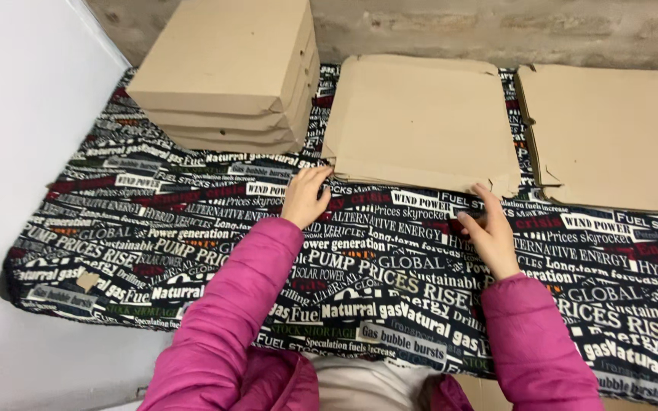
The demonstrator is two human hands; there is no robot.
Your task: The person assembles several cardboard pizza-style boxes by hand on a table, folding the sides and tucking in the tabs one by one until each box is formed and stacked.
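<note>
A dark cloth (192,236) printed all over with white and coloured lettering covers the work surface from left to right. Far on the left stands a stack of folded brown cardboard boxes (230,72), against a rough grey wall (496,27), and a plain white wall panel (17,152) runs down the left side. Far on the right lies a second flat cardboard sheet (611,144), well apart from both hands. In the middle, far from the person, lies the flat cardboard blank (420,122), flat on the cloth, its near edge running left to right just beyond the fingertips. Two pink padded sleeves (230,327) reach out over the cloth toward it. The left hand (304,198) lies palm down with its fingers stretched out and loose, their tips touching the blank's near left corner, gripping nothing. The right hand (489,232) stands on edge just near of the blank's near right corner, fingers curled loosely and thumb out; whether the fingertips pinch the edge I cannot tell.
</note>
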